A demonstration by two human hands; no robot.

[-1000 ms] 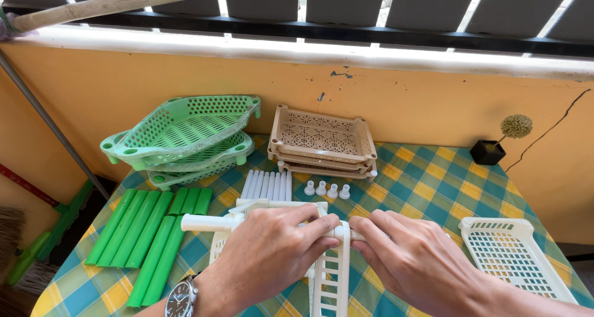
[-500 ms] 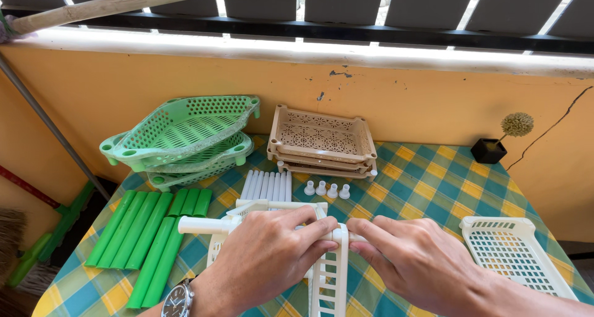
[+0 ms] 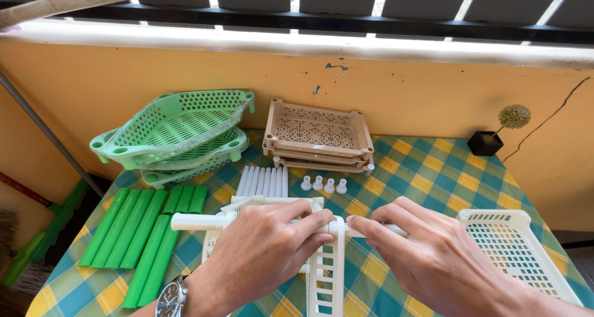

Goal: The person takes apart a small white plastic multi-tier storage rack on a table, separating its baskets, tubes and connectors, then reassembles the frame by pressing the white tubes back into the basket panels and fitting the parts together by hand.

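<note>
On the far left of the surface (image 3: 433, 168) sit my green baskets (image 3: 176, 122), stacked one in another, with the top one tipped up. I see nothing in the top one. Next to them is a stack of tan trays (image 3: 318, 131), and the top tray looks bare too. On my right lies a white basket (image 3: 526, 255) with holes in it, and nothing is inside.

Green tubes (image 3: 145, 230) lie side by side on the left. White tubes (image 3: 265, 181) lie in a row farther back, and four little white caps (image 3: 323, 184) stand just beside them. A small black pot with a round dry ball plant (image 3: 495, 134) stands in the far right corner.

The white rack piece (image 3: 326, 274) is right in front of me, between my hands. A white tube (image 3: 198, 221) sticks out of it to the left. My left hand (image 3: 263, 255) lies over the top of the rack, fingers curled around the tube and corner. My right hand (image 3: 433, 258) touches the other side, with fingers pinching the tube end there.
</note>
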